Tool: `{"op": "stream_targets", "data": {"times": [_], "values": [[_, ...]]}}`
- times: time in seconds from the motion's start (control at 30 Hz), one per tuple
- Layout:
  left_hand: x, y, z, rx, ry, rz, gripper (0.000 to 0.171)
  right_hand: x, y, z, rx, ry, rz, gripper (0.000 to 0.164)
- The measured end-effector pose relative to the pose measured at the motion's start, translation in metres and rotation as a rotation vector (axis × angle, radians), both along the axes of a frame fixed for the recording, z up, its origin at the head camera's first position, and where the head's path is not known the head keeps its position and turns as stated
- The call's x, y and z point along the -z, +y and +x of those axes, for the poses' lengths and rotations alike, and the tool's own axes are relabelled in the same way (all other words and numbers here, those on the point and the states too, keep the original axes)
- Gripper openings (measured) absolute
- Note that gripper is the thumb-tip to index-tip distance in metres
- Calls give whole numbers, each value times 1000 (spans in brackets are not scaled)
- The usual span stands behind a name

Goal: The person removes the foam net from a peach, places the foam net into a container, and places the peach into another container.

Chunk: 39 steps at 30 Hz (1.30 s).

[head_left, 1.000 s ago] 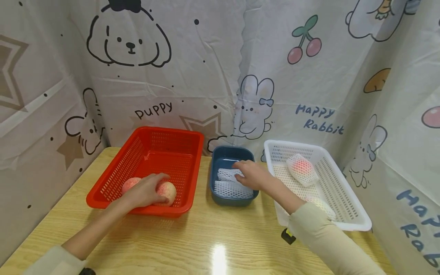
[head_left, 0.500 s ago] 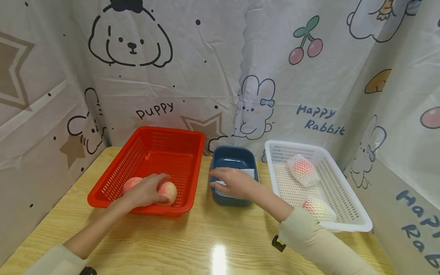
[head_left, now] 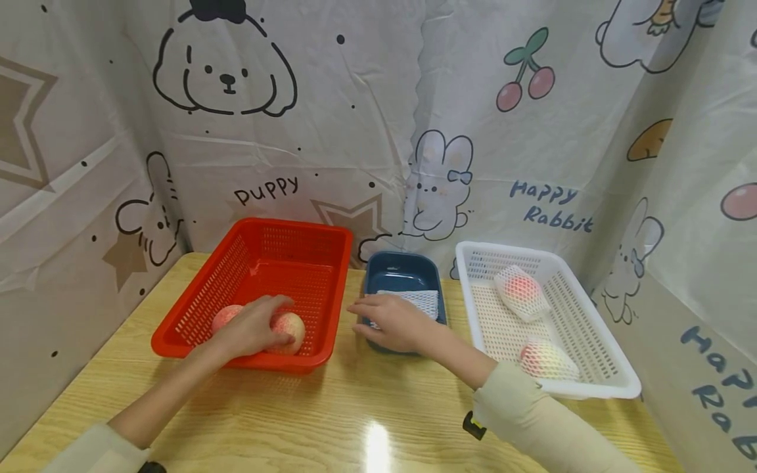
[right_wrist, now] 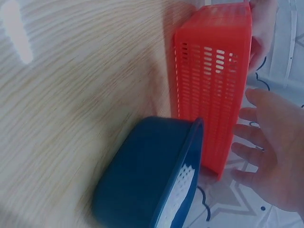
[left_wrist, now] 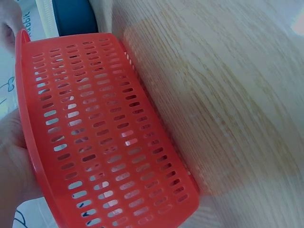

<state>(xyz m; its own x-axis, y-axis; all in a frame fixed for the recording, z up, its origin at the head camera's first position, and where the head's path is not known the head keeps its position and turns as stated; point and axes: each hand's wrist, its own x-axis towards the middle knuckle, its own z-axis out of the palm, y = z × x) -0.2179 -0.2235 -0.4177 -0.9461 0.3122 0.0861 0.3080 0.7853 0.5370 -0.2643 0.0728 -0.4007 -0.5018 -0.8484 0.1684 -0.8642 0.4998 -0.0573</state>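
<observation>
Inside the red basket (head_left: 296,279), my left hand (head_left: 251,326) grips a pink-and-yellow peach (head_left: 290,332), its fingers and thumb bent around the fruit. A second peach (head_left: 225,316) lies just left of that hand. My right hand (head_left: 393,322) hovers over the left front of the blue bin (head_left: 408,261), fingers extended and holding nothing. White foam fruit nets (head_left: 422,301) lie in this bin, partly hidden under the hand. In the right wrist view, the spread fingers (right_wrist: 249,135) point toward the red basket. The basket wall hides most of the left hand's work in the left wrist view.
A white basket (head_left: 582,302) stands on the right with two net-wrapped peaches, one at the back (head_left: 520,292) and one in front (head_left: 549,359). The wooden table (head_left: 331,414) extends in front of the containers. A printed curtain (head_left: 355,131) closes off the back and sides.
My right hand has moved left from above the nets on the right side of the blue bin to its left front edge. The left hand has stayed on the peach.
</observation>
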Motion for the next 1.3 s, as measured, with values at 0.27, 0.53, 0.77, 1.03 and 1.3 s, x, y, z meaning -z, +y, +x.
{"op": "stream_targets", "data": {"times": [0.27, 0.53, 0.77, 1.03, 1.3], "values": [[-12, 17, 0, 7, 97, 18, 64, -1, 29, -1, 102, -59, 13, 40], [-28, 56, 6, 33, 80, 45, 65, -5, 56, -5, 174, -69, 35, 40], [-35, 88, 13, 138, 153, 76, 68, -11, 83, -4, 196, -48, 8, 40], [-37, 119, 15, 212, 179, 42, 71, -11, 111, -4, 251, -12, -14, 39], [-34, 142, 17, 290, 225, -8, 68, -12, 131, -2, 315, -37, -34, 40]]}}
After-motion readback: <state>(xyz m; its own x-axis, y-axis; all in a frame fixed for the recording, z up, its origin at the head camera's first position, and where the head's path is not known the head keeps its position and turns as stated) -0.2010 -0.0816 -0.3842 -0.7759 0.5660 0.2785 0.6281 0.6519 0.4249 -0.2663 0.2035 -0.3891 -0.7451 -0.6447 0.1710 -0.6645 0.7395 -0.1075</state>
